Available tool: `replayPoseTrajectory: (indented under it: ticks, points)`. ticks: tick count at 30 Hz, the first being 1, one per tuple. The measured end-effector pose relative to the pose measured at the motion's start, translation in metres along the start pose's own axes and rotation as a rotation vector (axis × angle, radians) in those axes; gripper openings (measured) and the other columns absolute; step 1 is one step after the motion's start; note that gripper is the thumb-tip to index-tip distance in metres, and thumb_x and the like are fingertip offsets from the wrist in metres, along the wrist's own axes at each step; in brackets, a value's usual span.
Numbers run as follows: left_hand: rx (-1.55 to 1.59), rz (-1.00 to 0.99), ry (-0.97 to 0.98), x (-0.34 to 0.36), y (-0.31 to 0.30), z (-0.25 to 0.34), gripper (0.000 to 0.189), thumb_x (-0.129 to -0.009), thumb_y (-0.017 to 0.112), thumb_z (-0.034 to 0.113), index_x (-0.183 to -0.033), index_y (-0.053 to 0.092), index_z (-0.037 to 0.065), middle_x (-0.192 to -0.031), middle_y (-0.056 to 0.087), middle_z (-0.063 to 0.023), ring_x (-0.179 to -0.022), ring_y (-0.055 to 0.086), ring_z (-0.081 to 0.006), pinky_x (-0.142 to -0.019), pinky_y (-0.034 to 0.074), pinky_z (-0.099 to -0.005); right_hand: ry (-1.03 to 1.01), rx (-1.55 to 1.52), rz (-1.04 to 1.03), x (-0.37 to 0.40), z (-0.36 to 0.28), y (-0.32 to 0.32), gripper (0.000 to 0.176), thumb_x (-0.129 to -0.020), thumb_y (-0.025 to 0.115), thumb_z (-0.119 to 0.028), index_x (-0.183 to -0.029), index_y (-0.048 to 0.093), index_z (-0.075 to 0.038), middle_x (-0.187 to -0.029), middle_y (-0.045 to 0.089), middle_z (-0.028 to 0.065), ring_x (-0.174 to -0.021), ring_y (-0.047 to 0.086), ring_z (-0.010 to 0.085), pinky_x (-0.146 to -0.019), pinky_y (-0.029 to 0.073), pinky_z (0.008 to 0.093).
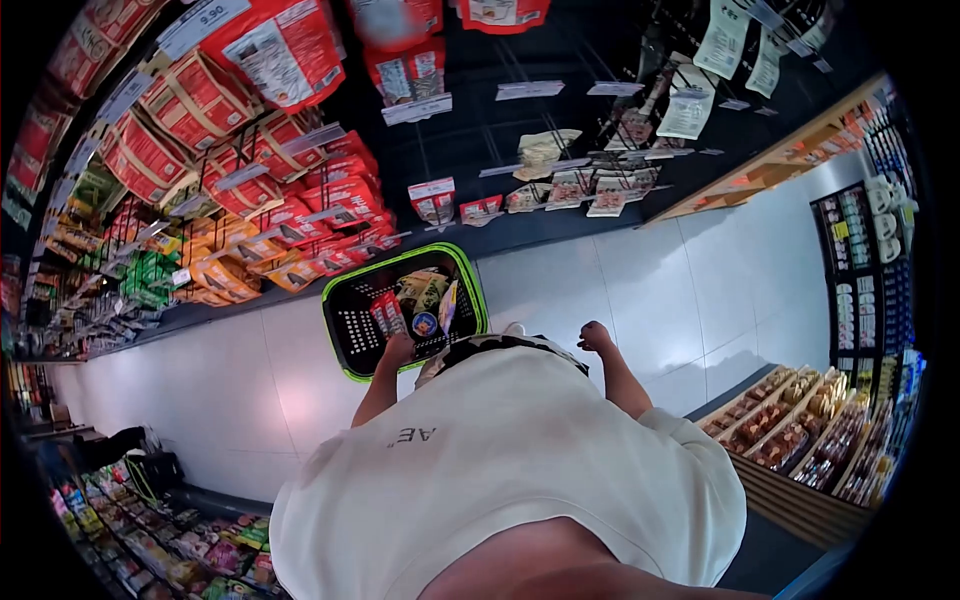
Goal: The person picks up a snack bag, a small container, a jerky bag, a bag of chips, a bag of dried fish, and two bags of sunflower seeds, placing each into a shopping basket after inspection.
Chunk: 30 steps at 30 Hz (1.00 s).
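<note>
My left hand (398, 349) is closed at the near side of a black shopping basket (350, 330) with a bright green rim, and seems to grip its handle, which is mostly hidden. Inside the basket lie a red packet (388, 314), some patterned packages (424, 290), a round blue-topped item (425, 324) and a pale upright pack (449, 305). Off to the right of my body, my right hand (595, 338) hangs with its fingers curled and nothing visible in them.
Racks of red bags (280, 55), boxed packs (200, 95) and orange bags (225, 275) rise ahead and left. A wooden display of packaged food (785, 425) stands right, before more shelves (855, 270). Pale tiled floor (640, 260) runs between. At lower left is another person (95, 450).
</note>
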State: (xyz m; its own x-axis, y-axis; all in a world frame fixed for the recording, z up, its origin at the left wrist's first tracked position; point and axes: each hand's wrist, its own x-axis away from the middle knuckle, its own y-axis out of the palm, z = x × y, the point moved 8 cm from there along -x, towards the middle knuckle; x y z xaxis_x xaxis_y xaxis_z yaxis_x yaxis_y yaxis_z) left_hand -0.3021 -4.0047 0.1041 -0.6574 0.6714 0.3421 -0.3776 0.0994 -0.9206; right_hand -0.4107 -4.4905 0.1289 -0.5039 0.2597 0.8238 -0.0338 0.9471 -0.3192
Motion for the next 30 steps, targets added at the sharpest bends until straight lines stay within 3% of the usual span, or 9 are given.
replayPoseTrajectory:
  ticks: [6,8,9,10,13,20,21,22,30]
  points:
    - [0.022,-0.109,-0.081,0.032,0.020,-0.015,0.023,-0.049,0.068,0.021,-0.067,0.060,0.008,-0.073,0.060,-0.0098,-0.071,0.057,-0.0248,-0.063,0.047,-0.0344,0.011,0.055,-0.050,-0.003,-0.019,0.020,0.019,-0.075,0.042,-0.007,-0.092,0.045,0.001,-0.082,0.054,0.0143,-0.059,0.060,0.0237,-0.041,0.046,0.0298]
    - [1.194,0.061,-0.514,0.051,0.086,-0.060,0.026,-0.049,0.070,0.023,-0.068,0.060,0.008,-0.073,0.060,-0.0091,-0.072,0.057,-0.0238,-0.064,0.048,-0.0338,0.001,0.075,-0.050,-0.003,-0.029,0.027,0.019,-0.075,0.041,-0.007,-0.091,0.046,0.001,-0.083,0.054,0.0142,-0.059,0.060,0.0236,-0.040,0.047,0.0298]
    - [1.453,0.108,-0.366,0.054,0.079,-0.052,0.025,-0.050,0.070,0.021,-0.069,0.060,0.008,-0.072,0.060,-0.0082,-0.072,0.058,-0.0227,-0.063,0.048,-0.0335,-0.016,0.092,-0.060,-0.005,-0.032,0.031,0.018,-0.075,0.041,-0.007,-0.091,0.046,0.001,-0.083,0.054,0.0140,-0.059,0.061,0.0237,-0.041,0.047,0.0297]
    - [1.458,0.118,-0.378,0.061,0.079,-0.051,0.025,-0.050,0.070,0.021,-0.069,0.060,0.008,-0.072,0.060,-0.0082,-0.072,0.058,-0.0227,-0.063,0.048,-0.0335,-0.035,0.108,-0.070,-0.008,-0.037,0.034,0.018,-0.076,0.041,-0.008,-0.091,0.046,0.001,-0.083,0.054,0.0137,-0.059,0.061,0.0238,-0.041,0.047,0.0296]
    - [0.094,-0.129,-0.054,0.079,0.038,-0.008,0.024,-0.057,0.068,0.028,-0.073,0.061,0.012,-0.074,0.056,-0.0018,-0.075,0.054,-0.0177,-0.059,0.046,-0.0331,-0.051,0.157,-0.117,-0.014,-0.046,0.044,0.018,-0.076,0.041,-0.008,-0.090,0.047,0.001,-0.081,0.055,0.0133,-0.059,0.061,0.0229,-0.042,0.047,0.0287]
    - [0.507,-0.060,-0.492,0.130,0.037,0.004,0.015,-0.061,0.065,0.013,-0.073,0.059,0.005,-0.072,0.060,-0.0072,-0.061,0.058,-0.0211,-0.054,0.049,-0.0311,-0.212,0.239,-0.205,-0.038,-0.097,0.076,0.017,-0.077,0.042,-0.009,-0.088,0.048,0.001,-0.074,0.055,0.0115,-0.056,0.060,0.0208,-0.043,0.047,0.0278]
    - [1.320,0.154,-1.033,0.152,0.018,0.006,0.015,-0.073,0.052,0.016,-0.075,0.056,0.001,-0.069,0.058,-0.0080,-0.059,0.057,-0.0196,-0.052,0.050,-0.0321,-0.288,0.237,-0.174,-0.045,-0.110,0.082,0.016,-0.077,0.043,-0.009,-0.088,0.048,0.001,-0.073,0.056,0.0114,-0.055,0.060,0.0208,-0.043,0.047,0.0277]
    - [1.469,0.208,-1.207,0.160,0.010,0.009,0.023,-0.078,0.042,0.019,-0.077,0.055,-0.001,-0.066,0.055,-0.0086,-0.059,0.056,-0.0188,-0.049,0.050,-0.0339,-0.364,0.233,-0.139,-0.051,-0.125,0.088,0.016,-0.077,0.044,-0.009,-0.088,0.048,0.002,-0.073,0.056,0.0114,-0.054,0.059,0.0207,-0.044,0.046,0.0276]
    - [1.287,0.629,-1.095,0.162,-0.059,-0.080,0.020,-0.077,0.048,0.016,-0.090,0.056,0.003,-0.069,0.057,-0.0093,-0.060,0.057,-0.0190,-0.054,0.046,-0.0281,-0.827,0.162,-0.189,0.023,-0.316,0.204,0.017,-0.082,0.044,-0.009,-0.097,0.047,-0.002,-0.074,0.056,0.0090,-0.060,0.057,0.0148,-0.051,0.046,0.0247]
